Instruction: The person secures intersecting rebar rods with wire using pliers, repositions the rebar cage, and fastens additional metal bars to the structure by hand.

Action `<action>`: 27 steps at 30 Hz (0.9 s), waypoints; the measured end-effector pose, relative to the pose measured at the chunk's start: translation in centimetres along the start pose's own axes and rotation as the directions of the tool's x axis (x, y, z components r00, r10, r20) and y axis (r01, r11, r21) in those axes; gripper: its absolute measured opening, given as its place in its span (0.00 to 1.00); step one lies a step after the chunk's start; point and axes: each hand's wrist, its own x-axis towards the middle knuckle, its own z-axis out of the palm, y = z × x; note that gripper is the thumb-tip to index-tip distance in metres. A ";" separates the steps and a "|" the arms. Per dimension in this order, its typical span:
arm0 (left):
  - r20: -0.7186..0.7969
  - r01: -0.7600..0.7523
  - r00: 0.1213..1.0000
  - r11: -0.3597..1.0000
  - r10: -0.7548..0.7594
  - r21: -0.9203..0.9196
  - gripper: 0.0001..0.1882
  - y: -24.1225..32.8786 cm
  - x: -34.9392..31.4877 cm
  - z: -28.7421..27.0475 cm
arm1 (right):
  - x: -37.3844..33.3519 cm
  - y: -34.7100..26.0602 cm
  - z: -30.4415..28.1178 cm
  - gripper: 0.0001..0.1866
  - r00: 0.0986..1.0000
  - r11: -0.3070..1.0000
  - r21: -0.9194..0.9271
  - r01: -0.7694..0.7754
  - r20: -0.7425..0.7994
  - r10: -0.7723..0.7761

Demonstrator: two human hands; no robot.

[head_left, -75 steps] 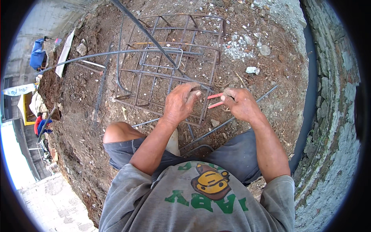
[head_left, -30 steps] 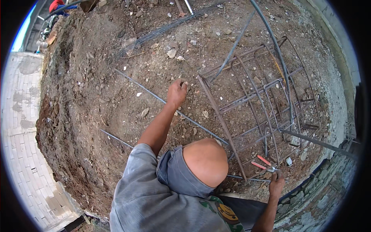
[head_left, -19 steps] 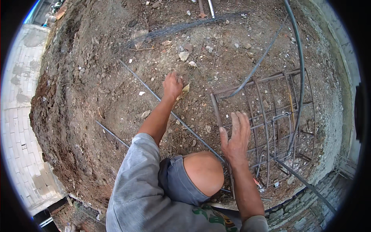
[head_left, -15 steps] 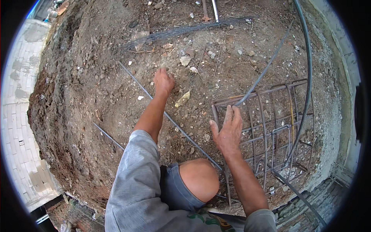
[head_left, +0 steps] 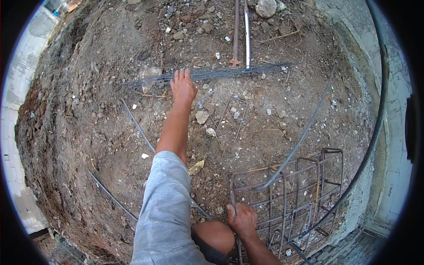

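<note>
My left hand [head_left: 183, 86] is stretched far out over the bare brown dirt ground [head_left: 79, 115], fingers together and laid flat on a long bundle of thin grey steel wires [head_left: 212, 74] that lies across the far part of the ground. The palm faces down, so I cannot tell whether the fingers have closed round any of the strands; they look pressed on top of it. My left arm in its grey sleeve [head_left: 165, 203] runs up from the near edge of the ground toward that bundle.

My right hand [head_left: 242, 218] is close to my bare knee [head_left: 215, 236] at the near edge, its fingers curled round a dark bar of the rusty rectangular rebar cage [head_left: 291, 198] at the cage's near-left corner. The cage lies on its side in the near-right part of the ground, beside the curved grey concrete wall [head_left: 353, 88].

A long bent steel rod [head_left: 304, 132] rises out of the cage and runs toward the far right. A few loose bent wire stirrups [head_left: 227, 112] lie on the dirt just this side of the wire bundle, near a pale stone [head_left: 202, 116]. Two straight rods, one rusty and one grey [head_left: 240, 31], lie at the far edge, their ends touching the bundle. Another thin rod [head_left: 137, 126] lies to the left of my arm.
</note>
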 end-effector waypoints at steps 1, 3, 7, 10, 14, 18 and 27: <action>0.036 -0.013 0.999 0.999 0.012 0.031 0.32 0.6 1.2 0.0 | 0.0 0.1 0.1 0.16 0.999 1.000 0.005 0.019 -0.027 -0.019; 0.061 -0.028 0.998 0.999 0.025 0.045 0.31 2.1 3.0 0.1 | -0.1 0.3 0.3 0.16 1.000 1.000 -0.020 0.004 0.013 -0.003; 0.255 -0.063 0.966 0.993 0.034 0.105 0.31 3.7 4.9 0.9 | 0.0 0.5 0.6 0.16 1.000 1.000 0.009 0.007 0.015 -0.008; 0.316 -0.046 0.949 0.991 0.005 0.124 0.32 3.5 4.8 1.8 | 0.2 0.5 0.5 0.15 0.998 1.000 0.014 -0.001 0.062 0.001; 0.428 -0.063 0.903 0.981 -0.021 0.181 0.24 3.5 3.1 3.4 | 0.4 0.2 0.1 0.15 1.000 0.999 0.034 0.002 0.019 -0.002; 0.388 -0.090 0.918 0.996 0.078 0.013 0.11 2.4 -2.6 3.5 | 0.3 -0.1 -0.3 0.15 0.997 0.998 0.017 -0.052 0.063 0.051; 0.073 -0.181 0.978 0.970 0.195 -0.160 0.08 0.5 -11.3 -4.5 | 0.0 -0.1 -0.4 0.21 0.975 0.987 0.050 -0.150 0.173 0.139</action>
